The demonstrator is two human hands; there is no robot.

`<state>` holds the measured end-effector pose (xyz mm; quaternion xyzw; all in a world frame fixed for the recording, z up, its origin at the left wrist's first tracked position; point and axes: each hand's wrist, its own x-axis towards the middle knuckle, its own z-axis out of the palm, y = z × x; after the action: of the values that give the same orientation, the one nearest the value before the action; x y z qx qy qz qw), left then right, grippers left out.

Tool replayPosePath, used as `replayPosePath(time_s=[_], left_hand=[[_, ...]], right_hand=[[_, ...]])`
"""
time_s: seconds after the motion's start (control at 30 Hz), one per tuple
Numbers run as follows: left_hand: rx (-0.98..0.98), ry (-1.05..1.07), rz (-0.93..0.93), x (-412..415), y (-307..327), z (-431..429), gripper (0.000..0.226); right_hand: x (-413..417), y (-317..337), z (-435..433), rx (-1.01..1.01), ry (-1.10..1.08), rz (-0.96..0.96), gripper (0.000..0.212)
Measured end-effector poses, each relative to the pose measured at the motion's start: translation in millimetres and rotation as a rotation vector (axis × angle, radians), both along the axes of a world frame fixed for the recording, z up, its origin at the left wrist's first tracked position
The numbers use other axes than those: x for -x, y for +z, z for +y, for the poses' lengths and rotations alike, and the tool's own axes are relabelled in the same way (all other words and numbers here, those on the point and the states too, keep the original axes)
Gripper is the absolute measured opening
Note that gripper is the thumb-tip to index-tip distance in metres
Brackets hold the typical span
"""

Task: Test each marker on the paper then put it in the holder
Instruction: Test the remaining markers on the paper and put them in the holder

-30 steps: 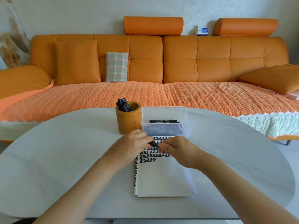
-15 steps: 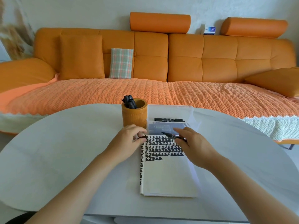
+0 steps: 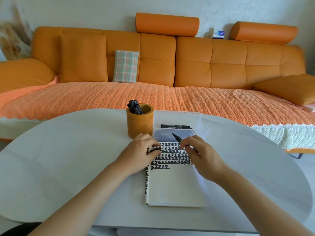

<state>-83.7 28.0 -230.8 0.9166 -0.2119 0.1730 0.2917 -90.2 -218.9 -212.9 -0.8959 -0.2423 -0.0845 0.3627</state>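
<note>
A pad of white paper (image 3: pixel 173 184) lies on the table, its upper part covered with rows of black marks. My right hand (image 3: pixel 202 155) holds an uncapped black marker (image 3: pixel 177 137) over the top of the paper, tip pointing up and left. My left hand (image 3: pixel 139 154) rests at the paper's left edge and pinches the marker's black cap (image 3: pixel 155 149). An orange holder (image 3: pixel 139 121) with several black markers stands just behind my left hand. A clear plastic box (image 3: pixel 179 116) with more black markers (image 3: pixel 175 126) sits behind the paper.
The white oval table (image 3: pixel 68 159) stretches wide to both sides of the paper. Behind it runs a long orange sofa (image 3: pixel 170 65) with a plaid cushion (image 3: pixel 125 66) and an orange woven cover.
My hands pulled apart, taking the cap off the marker. My right hand has turned the marker so its tip points up and left above the paper; my left hand keeps the cap.
</note>
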Motion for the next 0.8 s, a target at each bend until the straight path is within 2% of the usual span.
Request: replayPosePath(time_s=[0.27, 0.3, 0.37, 0.47, 0.6, 0.73, 0.8], left_hand=[[-0.010, -0.092, -0.085, 28, 9, 7, 0.026], [-0.004, -0.119, -0.086, 32, 9, 6, 0.025], [-0.005, -0.171, -0.081, 42, 8, 1, 0.022], [-0.064, -0.249, -0.074, 55, 4, -7, 0.023], [-0.145, -0.299, -0.088, 63, -1, -8, 0.024], [-0.197, -0.320, -0.098, 65, -4, -7, 0.024], [-0.190, -0.322, -0.094, 65, -5, -7, 0.024]], right_hand=[[11, 7, 4, -0.253, 0.031, 0.193, 0.059], [12, 7, 4, -0.253, 0.027, 0.191, 0.058], [15, 6, 6, -0.233, 0.025, 0.165, 0.040], [21, 6, 13, -0.379, 0.029, 0.249, 0.009], [25, 4, 20, -0.527, 0.031, 0.383, 0.018], [26, -4, 25, -0.485, -0.027, 0.379, 0.008], [24, -9, 27, -0.451, -0.057, 0.377, 0.013]])
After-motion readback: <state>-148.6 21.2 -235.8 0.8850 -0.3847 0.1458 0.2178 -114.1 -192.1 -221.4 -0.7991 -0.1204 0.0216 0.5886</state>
